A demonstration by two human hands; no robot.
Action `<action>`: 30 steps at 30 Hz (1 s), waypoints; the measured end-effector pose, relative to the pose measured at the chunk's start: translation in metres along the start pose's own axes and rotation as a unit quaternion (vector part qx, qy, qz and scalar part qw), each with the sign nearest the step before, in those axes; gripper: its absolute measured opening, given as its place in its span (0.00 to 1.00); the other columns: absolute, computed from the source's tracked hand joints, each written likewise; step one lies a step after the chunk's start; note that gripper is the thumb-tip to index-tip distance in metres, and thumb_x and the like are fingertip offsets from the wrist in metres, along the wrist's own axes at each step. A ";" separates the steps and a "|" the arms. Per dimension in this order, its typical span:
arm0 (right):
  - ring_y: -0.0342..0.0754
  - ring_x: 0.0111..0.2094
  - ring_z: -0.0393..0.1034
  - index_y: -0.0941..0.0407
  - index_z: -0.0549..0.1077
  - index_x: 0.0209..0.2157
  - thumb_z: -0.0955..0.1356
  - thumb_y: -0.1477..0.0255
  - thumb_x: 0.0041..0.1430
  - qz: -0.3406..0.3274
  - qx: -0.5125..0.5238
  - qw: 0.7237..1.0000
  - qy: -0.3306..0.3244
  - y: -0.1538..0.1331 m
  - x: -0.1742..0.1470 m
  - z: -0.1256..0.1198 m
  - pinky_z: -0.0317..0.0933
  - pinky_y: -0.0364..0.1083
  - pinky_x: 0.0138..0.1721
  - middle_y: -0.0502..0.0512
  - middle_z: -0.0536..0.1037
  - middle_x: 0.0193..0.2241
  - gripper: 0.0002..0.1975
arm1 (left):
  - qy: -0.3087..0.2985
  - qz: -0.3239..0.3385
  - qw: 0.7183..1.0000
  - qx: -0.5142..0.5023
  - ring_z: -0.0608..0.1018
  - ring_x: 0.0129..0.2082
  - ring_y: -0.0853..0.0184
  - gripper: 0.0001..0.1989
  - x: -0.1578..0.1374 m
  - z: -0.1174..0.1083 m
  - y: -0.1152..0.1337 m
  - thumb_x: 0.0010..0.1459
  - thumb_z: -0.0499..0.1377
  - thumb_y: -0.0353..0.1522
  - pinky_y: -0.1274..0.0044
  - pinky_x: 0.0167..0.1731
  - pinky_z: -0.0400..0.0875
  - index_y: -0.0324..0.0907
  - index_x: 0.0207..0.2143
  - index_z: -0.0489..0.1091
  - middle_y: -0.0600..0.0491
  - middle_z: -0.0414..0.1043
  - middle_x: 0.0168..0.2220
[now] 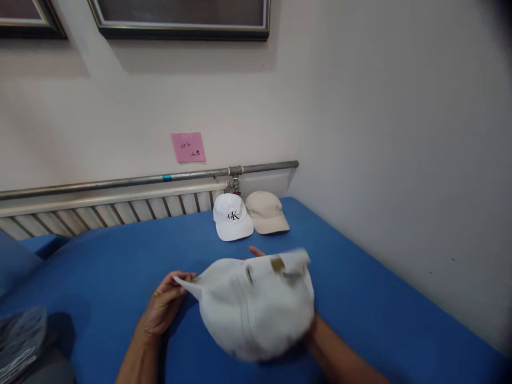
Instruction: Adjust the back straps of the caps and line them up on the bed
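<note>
A white baseball cap (256,309) is held tilted above the blue surface, its rear strap with a small brass-coloured buckle toward the top right. It is blurred by motion. My left hand (168,298) pinches the edge of its brim between thumb and fingers. Behind the crown, my right hand (256,251) supports the cap; only a fingertip shows over the top edge, and the wrist comes out at the lower right. Beyond the held cap, a white cap with black letters (233,217) and a beige cap (266,212) sit side by side, brims facing me.
A blue-covered bed or table (120,266) fills the lower view. Dark grey caps (28,341) lie at the lower left, partly cut off. At the back run a radiator (132,210) and a metal pipe (100,184). A pink note (188,147) is on the wall.
</note>
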State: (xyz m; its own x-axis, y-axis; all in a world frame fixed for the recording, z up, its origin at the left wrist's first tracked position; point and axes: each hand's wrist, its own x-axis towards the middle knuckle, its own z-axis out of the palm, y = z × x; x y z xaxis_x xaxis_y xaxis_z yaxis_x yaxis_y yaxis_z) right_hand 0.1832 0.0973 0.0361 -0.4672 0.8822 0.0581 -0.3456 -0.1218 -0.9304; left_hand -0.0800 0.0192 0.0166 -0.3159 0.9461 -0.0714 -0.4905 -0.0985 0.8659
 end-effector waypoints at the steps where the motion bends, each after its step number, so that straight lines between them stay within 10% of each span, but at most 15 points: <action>1: 0.52 0.36 0.73 0.49 0.70 0.47 0.72 0.63 0.45 0.019 0.019 1.000 -0.007 0.000 0.000 0.002 0.67 0.49 0.35 0.57 0.77 0.38 0.25 | 0.021 0.002 1.000 0.007 0.79 0.38 0.65 0.17 0.001 0.002 0.000 0.32 0.74 0.29 0.78 0.40 0.72 0.42 0.29 0.76 0.53 0.79 0.33; 5: 0.46 0.35 0.72 0.49 0.67 0.51 0.72 0.75 0.39 0.099 0.096 0.990 -0.038 0.004 0.001 0.015 0.65 0.44 0.34 0.53 0.75 0.43 0.32 | 0.082 -0.023 0.993 0.081 0.79 0.33 0.68 0.26 0.003 0.011 -0.003 0.34 0.74 0.32 0.79 0.34 0.72 0.43 0.39 0.75 0.52 0.79 0.38; 9: 0.45 0.34 0.70 0.54 0.69 0.48 0.68 0.65 0.50 0.119 0.043 0.991 -0.049 0.000 -0.001 0.020 0.64 0.44 0.31 0.56 0.74 0.44 0.22 | 0.059 -0.088 0.985 0.133 0.78 0.28 0.67 0.21 0.000 0.013 -0.004 0.43 0.69 0.41 0.78 0.28 0.73 0.39 0.37 0.74 0.52 0.79 0.30; 17: 0.44 0.29 0.65 0.54 0.66 0.56 0.72 0.70 0.46 0.078 -0.348 0.932 -0.068 -0.023 -0.016 0.011 0.58 0.44 0.30 0.53 0.74 0.34 0.33 | -0.062 -0.201 0.969 0.131 0.72 0.14 0.68 0.26 -0.007 -0.002 0.008 0.50 0.59 0.53 0.78 0.12 0.67 0.38 0.32 0.70 0.53 0.71 0.17; 21: 0.43 0.26 0.63 0.54 0.67 0.56 0.67 0.80 0.43 0.086 -0.368 0.923 -0.070 -0.008 -0.012 0.009 0.56 0.43 0.28 0.50 0.73 0.28 0.34 | -0.054 -0.134 0.982 0.119 0.76 0.19 0.66 0.23 -0.006 0.002 0.008 0.50 0.62 0.49 0.77 0.15 0.70 0.39 0.38 0.70 0.51 0.74 0.22; 26: 0.39 0.18 0.52 0.55 0.72 0.46 0.67 0.80 0.39 0.082 -0.148 0.984 0.049 0.011 0.020 0.010 0.47 0.40 0.21 0.40 0.58 0.16 0.27 | 0.058 0.147 0.956 0.247 0.76 0.46 0.63 0.12 -0.009 0.015 0.009 0.51 0.64 0.39 0.72 0.48 0.69 0.45 0.38 0.75 0.52 0.76 0.43; 30: 0.40 0.19 0.59 0.56 0.70 0.49 0.69 0.76 0.40 0.095 -0.045 0.989 0.103 0.022 0.046 0.017 0.53 0.40 0.22 0.42 0.65 0.18 0.29 | -0.087 0.220 0.889 0.391 0.74 0.50 0.59 0.07 -0.022 0.034 0.021 0.54 0.62 0.36 0.64 0.61 0.53 0.47 0.35 0.77 0.53 0.78 0.42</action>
State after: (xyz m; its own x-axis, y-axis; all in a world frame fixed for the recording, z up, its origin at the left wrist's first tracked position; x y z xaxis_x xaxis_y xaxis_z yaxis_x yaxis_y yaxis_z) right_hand 0.1402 0.1271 0.0250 -0.3377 0.9223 -0.1877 -0.1884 -0.2617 -0.9466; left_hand -0.0560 0.0067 0.0529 -0.1740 0.9088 0.3793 0.3863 -0.2913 0.8752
